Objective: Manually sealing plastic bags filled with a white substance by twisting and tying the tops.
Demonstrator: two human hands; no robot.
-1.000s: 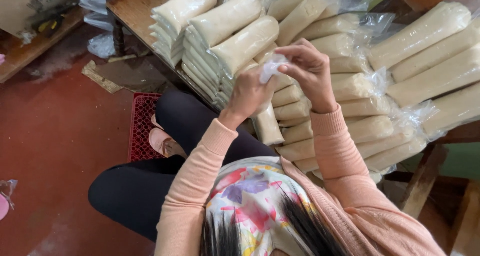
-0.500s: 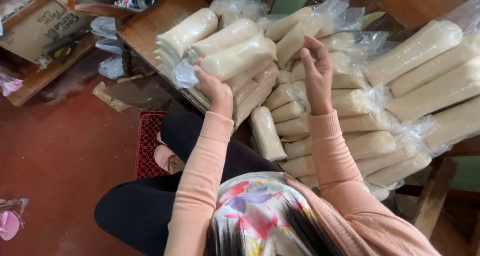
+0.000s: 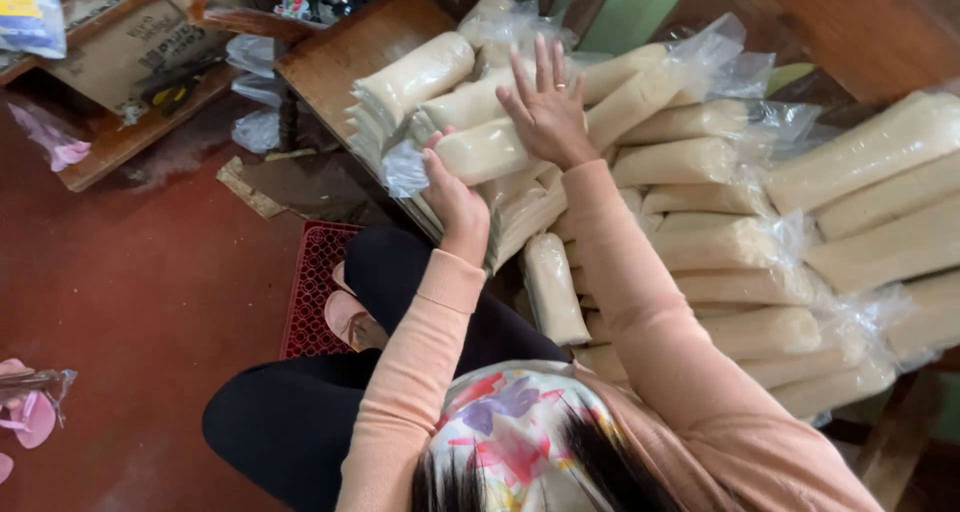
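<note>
Long clear plastic bags filled with a cream-coloured mass lie stacked on a wooden table (image 3: 330,57). My left hand (image 3: 455,197) grips the near end of one bag (image 3: 485,152) that lies on top of the left stack (image 3: 415,77). My right hand (image 3: 545,102) rests flat on the bags just behind it, fingers spread, and holds nothing. Both arms wear peach sleeves.
Many more filled bags (image 3: 720,242) pile up at the right, reaching the table's edge. A red plastic crate (image 3: 310,292) stands on the red floor under a foot in a pink sandal (image 3: 345,317). A cardboard box (image 3: 120,47) and loose plastic bags (image 3: 255,127) lie at the upper left.
Both hands have moved up from in front of the chest to the left stack. The bag they handled now lies on top of that stack, and the right hand has spread flat.
</note>
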